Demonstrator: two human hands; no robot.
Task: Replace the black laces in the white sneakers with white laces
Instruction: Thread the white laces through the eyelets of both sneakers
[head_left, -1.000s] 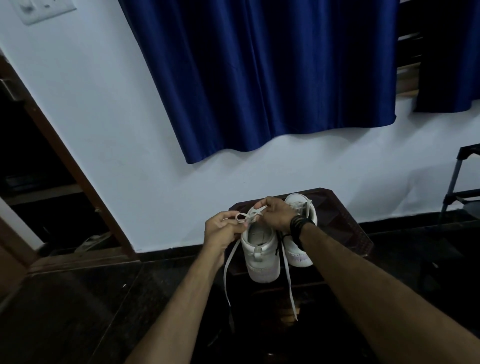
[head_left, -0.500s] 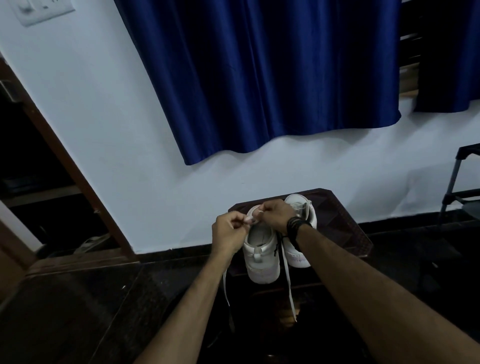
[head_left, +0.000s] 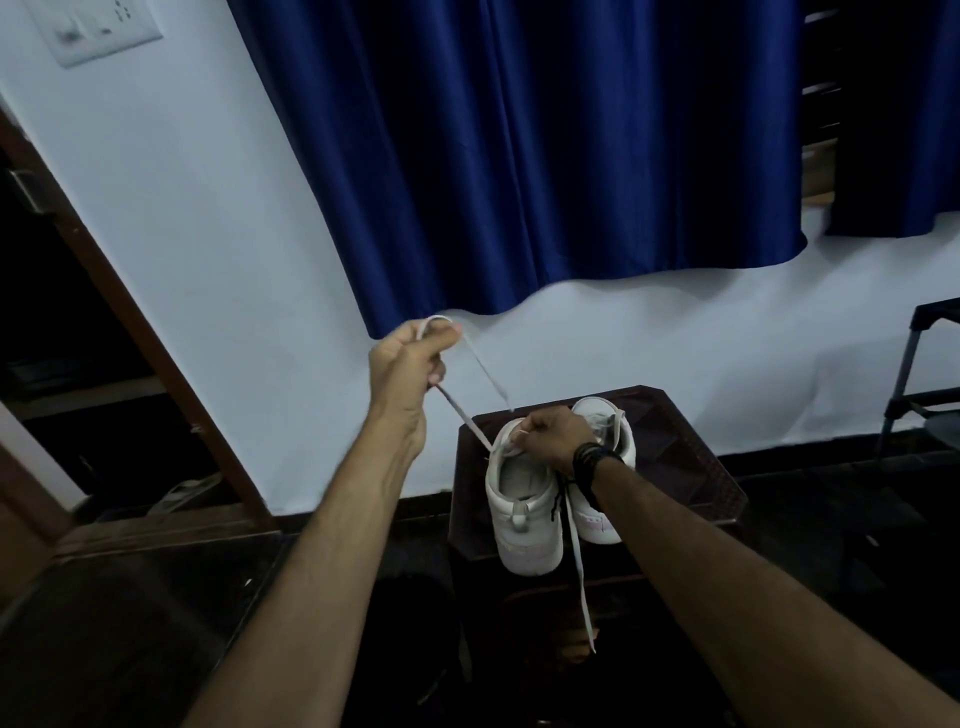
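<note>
Sneakers (head_left: 524, 509), two; one white lace (head_left: 464, 417); two hands

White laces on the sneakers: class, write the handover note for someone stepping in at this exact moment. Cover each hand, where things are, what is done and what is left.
Left hand: raised, gripping the white lace, which runs taut down to the near sneaker.
Right hand: at that sneaker's collar, pinching the lace there.
Both sneakers stand heels toward you on the dark stool; the far sneaker is beside the near one.
Done: white lace is in the near sneaker; its other end hangs off the stool.
Left: finish and tie it. A dark cord hangs between the shoes; the far sneaker's lacing cannot be judged.
</note>
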